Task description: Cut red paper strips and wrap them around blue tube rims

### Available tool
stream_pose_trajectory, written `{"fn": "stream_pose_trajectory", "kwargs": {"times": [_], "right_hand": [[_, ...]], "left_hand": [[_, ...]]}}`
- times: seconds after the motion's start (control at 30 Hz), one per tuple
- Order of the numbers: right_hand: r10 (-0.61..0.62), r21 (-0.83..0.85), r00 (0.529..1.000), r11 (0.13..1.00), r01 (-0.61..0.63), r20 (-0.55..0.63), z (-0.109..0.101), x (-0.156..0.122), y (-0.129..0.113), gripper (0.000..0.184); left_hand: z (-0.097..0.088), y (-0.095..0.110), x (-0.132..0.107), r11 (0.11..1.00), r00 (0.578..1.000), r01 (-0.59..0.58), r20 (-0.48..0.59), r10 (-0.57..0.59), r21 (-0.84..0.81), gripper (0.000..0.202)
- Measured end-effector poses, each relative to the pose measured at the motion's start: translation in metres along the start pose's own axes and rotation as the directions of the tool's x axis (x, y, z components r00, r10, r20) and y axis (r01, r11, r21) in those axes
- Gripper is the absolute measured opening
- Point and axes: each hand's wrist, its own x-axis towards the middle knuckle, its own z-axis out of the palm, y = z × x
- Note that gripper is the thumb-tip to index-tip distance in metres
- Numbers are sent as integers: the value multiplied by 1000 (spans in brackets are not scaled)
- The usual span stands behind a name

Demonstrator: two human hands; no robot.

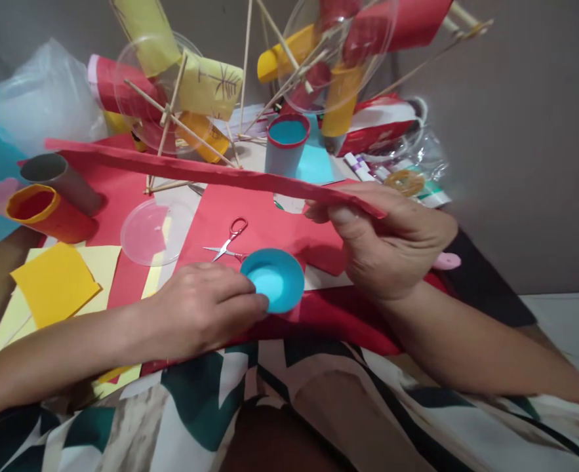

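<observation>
My right hand pinches one end of a long, narrow red paper strip, which stretches leftward above the table. Between the fingers and thumb of my left hand is the rim of a blue paper tube, its open end facing me. Small scissors with red handles lie spread just beyond the tube, on red paper. A second blue tube, edged with a red band at its top, stands upright farther back.
Behind stand stick frames bearing clear plastic discs and coloured paper tubes. At left are a bare cardboard tube, an orange-rimmed red tube, a clear lid and yellow paper. Rubber bands lie at the back right.
</observation>
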Motion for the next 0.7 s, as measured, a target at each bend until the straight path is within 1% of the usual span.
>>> {"fn": "stream_pose_trajectory", "kwargs": {"times": [0.07, 0.17, 0.3, 0.37, 0.43, 0.53, 0.63, 0.7], "right_hand": [[63, -6, 997, 998, -64, -37, 2, 0, 0, 15], [150, -31, 987, 988, -152, -58, 3, 0, 3, 13], [155, -23, 987, 988, -156, -53, 3, 2, 6, 10], [163, -9, 985, 986, -164, -61, 3, 3, 8, 9], [170, 14, 982, 985, -169, -83, 3, 4, 9, 9], [186, 25, 976, 983, -184, -111, 4, 4, 10, 10], [205, 27, 974, 979, -203, -95, 4, 2, 12, 12], [178, 45, 981, 984, -175, -78, 3, 2, 13, 12]], "left_hand": [[7, -10, 5, 999, 999, -1, -38, 3, 39, 18], [12, -25, 14, 992, 998, -22, -55, 29, 127, 21], [11, -43, 27, 953, 992, -60, -90, 90, 299, 25], [9, -52, 32, 939, 991, -37, -110, 79, 342, 27], [6, -62, 35, 941, 992, 13, -121, 30, 339, 26], [4, -73, 36, 961, 993, 73, -108, -46, 265, 21], [4, -76, 34, 973, 991, 108, -98, -90, 202, 18], [5, -75, 33, 978, 989, 113, -110, -95, 175, 20]]}}
